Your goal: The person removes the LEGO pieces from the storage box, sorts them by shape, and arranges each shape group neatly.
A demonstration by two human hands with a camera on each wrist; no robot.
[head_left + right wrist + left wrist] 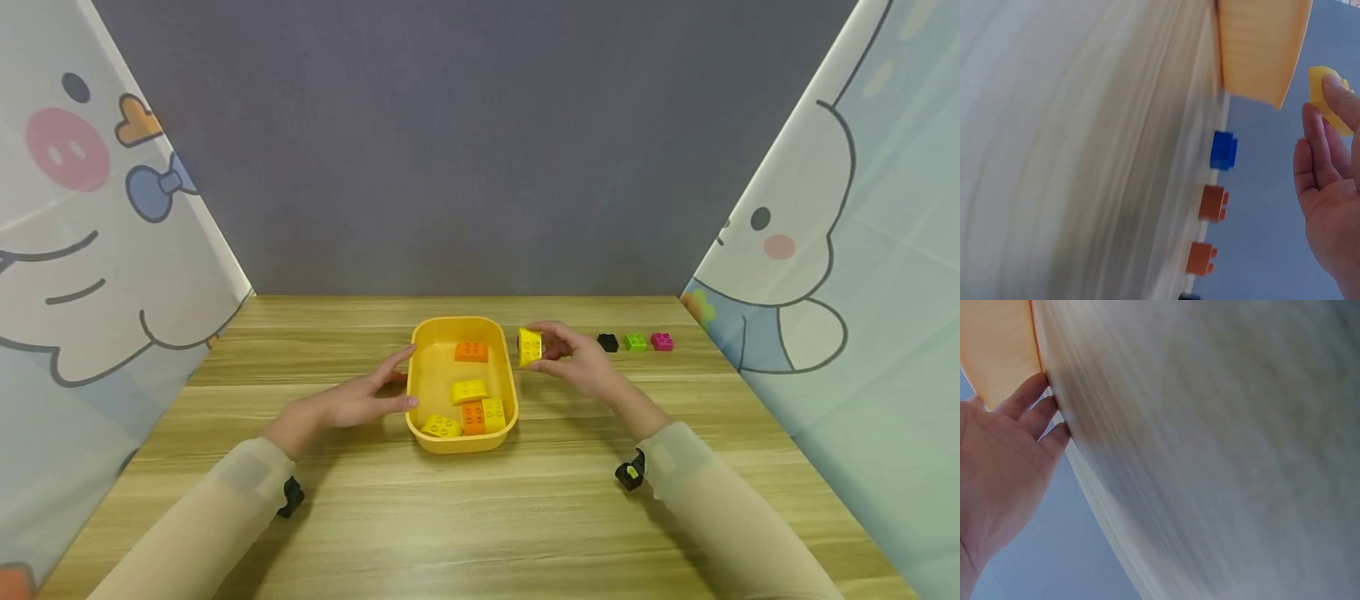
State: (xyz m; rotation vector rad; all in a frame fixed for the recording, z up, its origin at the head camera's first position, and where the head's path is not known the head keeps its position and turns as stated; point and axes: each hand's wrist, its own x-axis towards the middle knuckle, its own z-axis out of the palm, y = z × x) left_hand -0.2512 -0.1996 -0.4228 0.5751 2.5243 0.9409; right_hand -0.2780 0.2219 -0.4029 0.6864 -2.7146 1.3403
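A yellow plastic tray holds several toy building blocks, among them an orange block near its far end and a yellow block at mid-length. The left hand rests against the tray's left side with its fingers extended, thumb and index finger at the rim. Just beyond the right rim, the right hand pinches a yellow building block, studs facing the head camera. In the right wrist view the thumb presses on this yellow block, held above table level.
Right of the right hand sit a black block, a green block and a magenta block in a row. The right wrist view also shows a blue block and two reddish-brown blocks. A grey panel stands behind the table.
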